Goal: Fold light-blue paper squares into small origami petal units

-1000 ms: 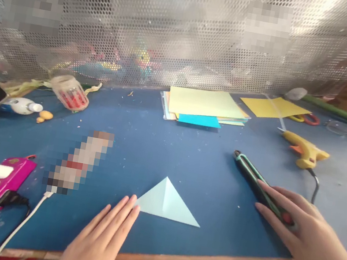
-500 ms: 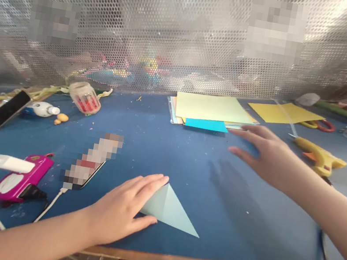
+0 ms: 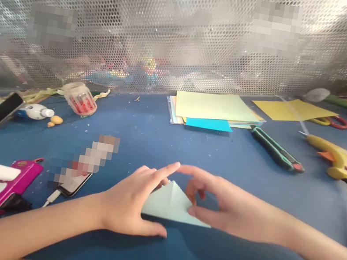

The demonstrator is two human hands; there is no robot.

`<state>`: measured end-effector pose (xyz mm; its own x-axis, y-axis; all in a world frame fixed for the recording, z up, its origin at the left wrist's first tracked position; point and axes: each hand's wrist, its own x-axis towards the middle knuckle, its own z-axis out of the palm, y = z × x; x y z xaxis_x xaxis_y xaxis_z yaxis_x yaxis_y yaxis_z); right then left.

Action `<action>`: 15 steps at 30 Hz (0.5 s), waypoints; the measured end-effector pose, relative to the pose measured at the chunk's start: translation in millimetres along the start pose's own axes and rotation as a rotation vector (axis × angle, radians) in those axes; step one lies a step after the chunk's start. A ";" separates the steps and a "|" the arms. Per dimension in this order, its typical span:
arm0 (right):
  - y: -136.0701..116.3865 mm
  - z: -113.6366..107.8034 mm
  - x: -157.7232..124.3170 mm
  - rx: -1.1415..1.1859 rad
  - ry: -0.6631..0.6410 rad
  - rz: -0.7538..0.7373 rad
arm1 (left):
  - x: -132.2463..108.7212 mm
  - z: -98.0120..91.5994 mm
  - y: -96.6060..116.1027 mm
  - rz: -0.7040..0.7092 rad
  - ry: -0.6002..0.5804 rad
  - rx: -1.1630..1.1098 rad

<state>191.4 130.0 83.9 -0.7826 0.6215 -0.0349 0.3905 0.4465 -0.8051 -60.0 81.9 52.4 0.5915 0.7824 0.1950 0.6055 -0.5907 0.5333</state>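
A pale blue sheet of paper (image 3: 169, 203) folded into a triangle lies on the blue mat, point away from me, a crease down its middle. My left hand (image 3: 134, 199) is at its left side, hiding that corner. Its thumb stretches out below the paper's near edge, apart from the fingers. At the right slope is my right hand (image 3: 218, 200), its thumb on the paper and other fingers curled close behind. Both index fingertips meet just above the triangle's point.
Behind lie a stack of coloured paper (image 3: 214, 106), a utility knife (image 3: 275, 150), a yellow glue gun (image 3: 336, 156) and a yellow sheet (image 3: 293, 110) over scissors (image 3: 339, 122). To the left are a phone (image 3: 75, 184), a magenta power adapter (image 3: 4, 185) and a plastic jar (image 3: 80, 98).
My right hand has come down and left from near the paper stack to the folded triangle, uncovering the utility knife. My left thumb has moved off the paper. The view has shifted slightly.
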 end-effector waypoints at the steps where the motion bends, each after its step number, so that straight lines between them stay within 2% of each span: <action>1: 1.6 -5.6 6.3 0.065 0.037 -0.005 | 1.8 -0.2 -0.6 -0.024 0.060 -0.021; 3: 7.4 -16.2 20.5 0.310 0.083 -0.050 | 7.8 -1.3 -0.4 -0.084 0.222 -0.122; 5: 16.8 -22.9 34.2 0.543 0.232 -0.053 | 15.8 -3.4 0.9 -0.164 0.389 -0.273; 9: 36.9 -16.9 47.1 0.625 0.499 -0.055 | 26.9 -5.0 1.5 -0.283 0.625 -0.422; 12: 44.8 -4.3 43.0 0.638 0.604 -0.018 | 26.9 -0.1 -2.7 -0.352 0.721 -0.550; 15: 45.4 2.5 36.8 0.613 0.664 -0.042 | 25.6 8.2 -8.9 -0.430 0.755 -0.643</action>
<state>179.0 171.5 44.6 -0.2752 0.9409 0.1973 -0.1073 0.1739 -0.9789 -45.8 105.6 45.9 -0.2176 0.9490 0.2281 0.1611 -0.1956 0.9674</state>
